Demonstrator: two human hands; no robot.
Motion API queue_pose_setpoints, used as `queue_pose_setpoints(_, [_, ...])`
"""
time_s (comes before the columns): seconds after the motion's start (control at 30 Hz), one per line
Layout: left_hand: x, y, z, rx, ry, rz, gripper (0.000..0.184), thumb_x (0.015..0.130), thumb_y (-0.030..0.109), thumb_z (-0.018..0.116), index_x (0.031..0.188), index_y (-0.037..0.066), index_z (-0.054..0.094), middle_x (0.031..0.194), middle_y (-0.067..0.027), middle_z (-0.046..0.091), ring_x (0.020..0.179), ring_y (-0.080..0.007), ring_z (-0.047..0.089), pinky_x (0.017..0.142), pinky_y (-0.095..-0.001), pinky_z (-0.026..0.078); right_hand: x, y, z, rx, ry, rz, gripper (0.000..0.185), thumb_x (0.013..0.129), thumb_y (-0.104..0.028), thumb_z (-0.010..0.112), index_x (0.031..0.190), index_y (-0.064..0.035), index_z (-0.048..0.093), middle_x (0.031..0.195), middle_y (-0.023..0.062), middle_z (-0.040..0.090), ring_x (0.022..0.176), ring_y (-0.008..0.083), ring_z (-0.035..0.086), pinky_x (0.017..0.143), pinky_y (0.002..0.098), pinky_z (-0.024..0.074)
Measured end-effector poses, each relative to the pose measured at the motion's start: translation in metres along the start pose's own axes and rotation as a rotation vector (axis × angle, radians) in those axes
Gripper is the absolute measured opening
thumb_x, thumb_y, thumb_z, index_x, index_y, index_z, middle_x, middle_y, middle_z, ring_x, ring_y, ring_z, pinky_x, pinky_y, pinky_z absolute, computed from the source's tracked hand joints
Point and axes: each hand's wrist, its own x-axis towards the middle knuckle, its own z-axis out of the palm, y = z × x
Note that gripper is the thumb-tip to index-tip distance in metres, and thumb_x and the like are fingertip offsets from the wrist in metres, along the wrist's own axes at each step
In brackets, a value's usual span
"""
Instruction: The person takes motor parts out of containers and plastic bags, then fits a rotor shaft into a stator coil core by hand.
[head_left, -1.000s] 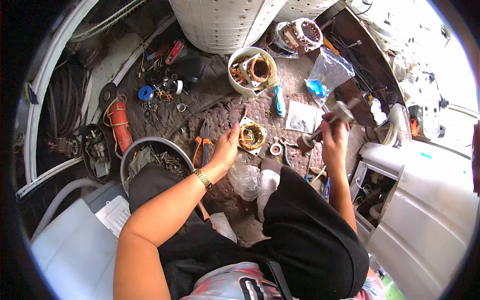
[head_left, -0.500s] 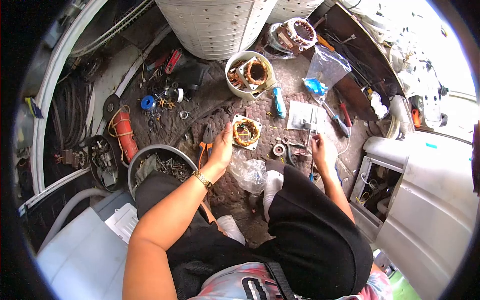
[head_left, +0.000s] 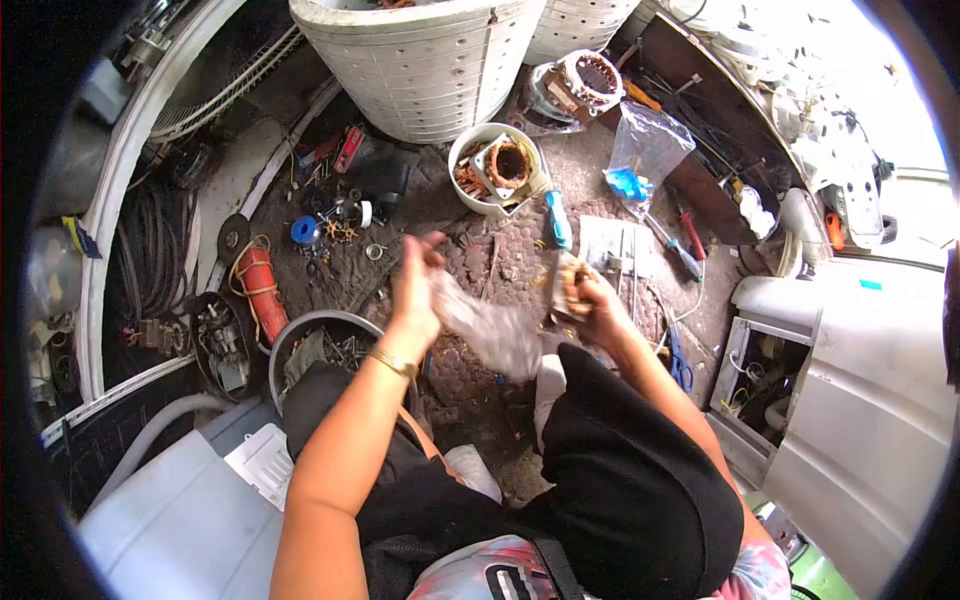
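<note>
My right hand (head_left: 606,308) is closed around a small motor stator (head_left: 566,286) with copper windings, tilted on edge above the mat. A crumpled clear plastic bag (head_left: 492,328), smeared by motion, stretches from my left hand (head_left: 414,292) toward my right knee. My left hand seems to grip its upper end; its fingertips are blurred. A blue-handled screwdriver (head_left: 559,220) lies just beyond the stator. Past that stands a white tub (head_left: 466,205) holding another wound stator (head_left: 508,163) and copper scraps.
Blue-handled pliers (head_left: 680,362) and another screwdriver (head_left: 672,248) lie to the right. A grey bucket (head_left: 290,335) of metal parts is by my left knee. Beside it rests a red cylinder (head_left: 262,285). Large perforated drums (head_left: 425,75) stand at the back.
The stator has gone from beside my left hand to my right hand, farther right and tilted up. The plastic bag has been lifted and stretched out by my left hand.
</note>
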Motion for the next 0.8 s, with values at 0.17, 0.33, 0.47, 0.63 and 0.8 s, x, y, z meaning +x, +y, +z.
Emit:
queue_pose_setpoints(0.17, [0.018,0.022,-0.009,-0.309,-0.065,-0.097,0.046,0.096,0.052,0.037,0.11,0.013,0.057,0.076,-0.0004,0.052,0.067,-0.0161,0.051,0.063,-0.0336,0.047,-0.014,0.01,-0.042,0.161,-0.601,0.166,0.085,0.074,-0.031,0.067,0.144,-0.0056,0.026,0.086,0.0169,0.061,0.054,0.0203,0.059,0.044,0.0288,0.0499])
queue_pose_setpoints(0.33, [0.017,0.01,-0.002,-0.211,-0.115,-0.087,0.047,0.096,0.051,0.037,0.109,0.01,0.056,0.078,-0.001,0.052,0.069,-0.0167,0.052,0.065,-0.0329,0.047,-0.017,0.02,-0.025,0.117,-0.322,0.295,0.079,0.071,-0.01,0.065,0.141,-0.0031,0.029,0.104,0.0116,0.06,0.084,0.0207,0.063,0.075,0.0333,0.0544])
queue_pose_setpoints(0.47, [0.02,-0.001,-0.002,0.237,-0.029,0.149,0.035,0.097,0.041,0.045,0.108,0.009,0.056,0.08,-0.0014,0.051,0.074,-0.0173,0.053,0.068,-0.0311,0.046,-0.019,0.01,0.003,0.139,-0.343,0.285,0.064,0.074,-0.004,0.059,0.134,-0.0028,0.037,0.102,0.0091,0.059,0.084,0.0154,0.061,0.075,0.0295,0.0524])
queue_pose_setpoints(0.63, [-0.013,0.02,0.039,1.166,0.153,1.161,0.033,0.08,0.028,0.072,0.1,0.005,0.058,0.084,-0.0033,0.051,0.077,-0.0094,0.051,0.066,-0.0244,0.043,-0.015,0.004,0.028,0.0,-0.196,0.141,0.034,0.076,0.004,0.052,0.109,-0.0058,0.047,0.093,0.0039,0.058,0.083,0.0113,0.058,0.072,0.0256,0.0484])
queue_pose_setpoints(0.8, [-0.049,0.002,0.07,1.065,-0.455,0.418,0.031,0.075,0.023,0.077,0.093,0.003,0.061,0.071,0.002,0.057,0.063,-0.0063,0.05,0.058,-0.023,0.043,-0.017,0.003,0.026,-0.103,-0.099,0.028,0.031,0.078,0.002,0.053,0.107,-0.0073,0.047,0.094,0.0036,0.059,0.083,0.0105,0.059,0.074,0.025,0.048])
